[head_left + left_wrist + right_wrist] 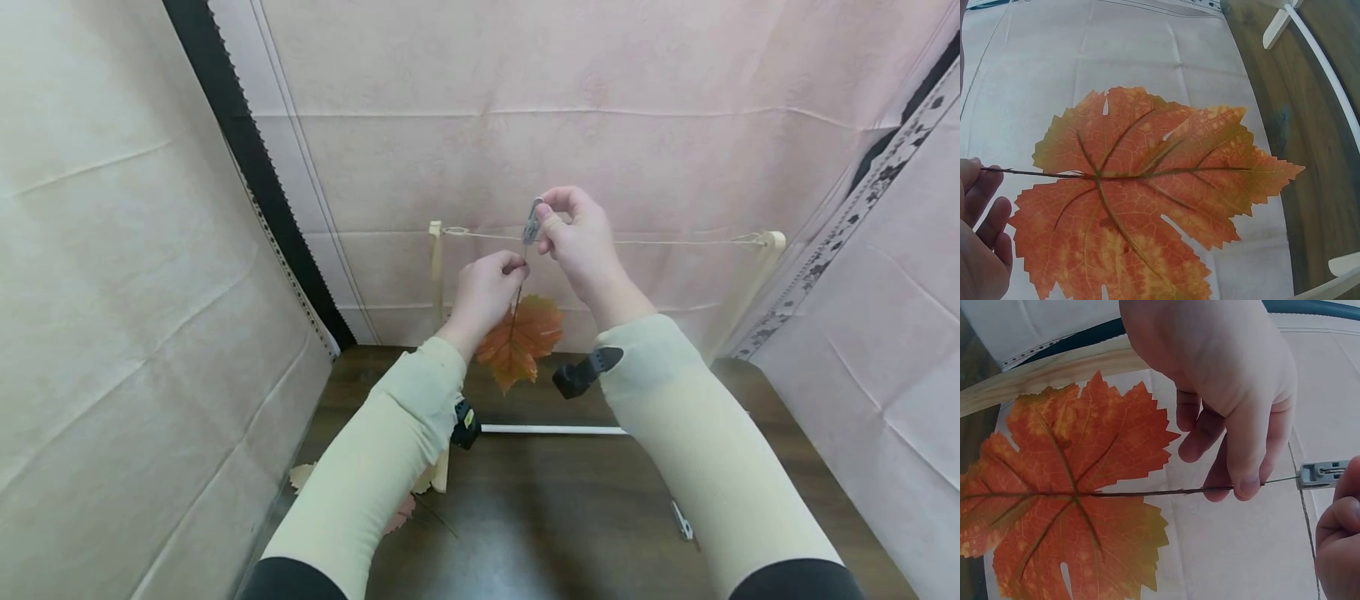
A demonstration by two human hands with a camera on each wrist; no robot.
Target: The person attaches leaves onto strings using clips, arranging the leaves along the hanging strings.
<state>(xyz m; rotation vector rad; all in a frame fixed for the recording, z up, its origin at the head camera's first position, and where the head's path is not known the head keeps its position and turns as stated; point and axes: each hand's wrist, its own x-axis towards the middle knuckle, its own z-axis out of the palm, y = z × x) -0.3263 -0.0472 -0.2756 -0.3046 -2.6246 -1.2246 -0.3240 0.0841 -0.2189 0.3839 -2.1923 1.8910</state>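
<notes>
An orange artificial leaf (531,329) hangs upright by its thin dark stem. My left hand (483,287) pinches that stem between thumb and fingertips, as the right wrist view shows. Just above it, my right hand (581,246) holds a grey clothespin (531,229) between thumb and fingers, at the stretched string (675,242). In the right wrist view the stem's upper end meets the clothespin (1315,475), and the string runs right by it. The leaf (1147,178) fills most of the left wrist view, its blade below the hand.
Wooden posts (437,275) carry the string at both ends, and a white rod (555,430) crosses low between them. More leaves (401,512) lie at the left on the dark table (540,508). Another clothespin (682,522) lies beside my right sleeve. Pale cloth walls surround the table.
</notes>
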